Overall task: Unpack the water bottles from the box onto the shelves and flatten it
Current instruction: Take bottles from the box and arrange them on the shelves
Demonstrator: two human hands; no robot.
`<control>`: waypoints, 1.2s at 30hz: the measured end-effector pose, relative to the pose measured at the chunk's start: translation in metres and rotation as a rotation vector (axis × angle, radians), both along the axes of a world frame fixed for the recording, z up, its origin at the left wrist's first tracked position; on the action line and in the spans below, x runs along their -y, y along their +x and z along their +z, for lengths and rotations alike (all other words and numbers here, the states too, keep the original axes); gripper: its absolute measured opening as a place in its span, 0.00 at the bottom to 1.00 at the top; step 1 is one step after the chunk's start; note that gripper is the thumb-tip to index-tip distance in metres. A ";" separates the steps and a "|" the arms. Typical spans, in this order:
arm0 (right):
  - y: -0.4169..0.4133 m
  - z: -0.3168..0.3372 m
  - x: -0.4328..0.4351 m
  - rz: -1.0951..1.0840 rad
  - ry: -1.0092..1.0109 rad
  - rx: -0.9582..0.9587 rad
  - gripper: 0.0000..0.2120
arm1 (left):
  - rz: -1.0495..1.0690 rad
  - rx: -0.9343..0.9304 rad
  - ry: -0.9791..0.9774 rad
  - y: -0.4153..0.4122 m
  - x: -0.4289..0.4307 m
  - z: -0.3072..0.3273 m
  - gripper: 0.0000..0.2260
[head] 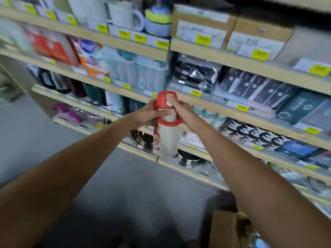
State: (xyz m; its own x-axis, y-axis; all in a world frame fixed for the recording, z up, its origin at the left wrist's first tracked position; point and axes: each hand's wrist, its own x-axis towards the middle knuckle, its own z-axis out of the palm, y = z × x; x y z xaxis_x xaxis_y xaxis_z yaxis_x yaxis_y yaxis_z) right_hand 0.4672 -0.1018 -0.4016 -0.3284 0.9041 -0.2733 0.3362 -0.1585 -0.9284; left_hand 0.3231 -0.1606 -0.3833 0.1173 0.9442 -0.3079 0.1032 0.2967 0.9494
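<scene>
Grey shop floor runs beneath both outstretched arms, and the cardboard box (225, 230) sits low, nearest the body, under the right forearm. Ahead, both hands grip one water bottle (167, 135) upright in the air: the left hand (150, 115) wraps its neck, the right hand (180, 111) pinches the red cap (163, 100), thumb on the white button. It looks like light, stiff, smooth plastic, probably empty; holding the body or the red loop seems surest. Red letters "LA" show beside a cartoon figure. Beyond the hands, stocked shelves (232, 111) carry yellow price tags, too blurred to read.
</scene>
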 end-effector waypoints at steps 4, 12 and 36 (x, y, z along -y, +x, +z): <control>-0.108 0.044 0.003 0.148 0.119 -0.036 0.36 | 0.232 -0.014 0.109 -0.098 0.011 0.039 0.20; -0.292 0.125 -0.009 0.504 0.233 -0.110 0.25 | 0.638 0.144 0.248 -0.276 0.012 0.101 0.23; -0.689 0.283 -0.159 0.652 0.852 -0.076 0.23 | 0.490 0.293 0.519 -0.641 -0.111 0.214 0.08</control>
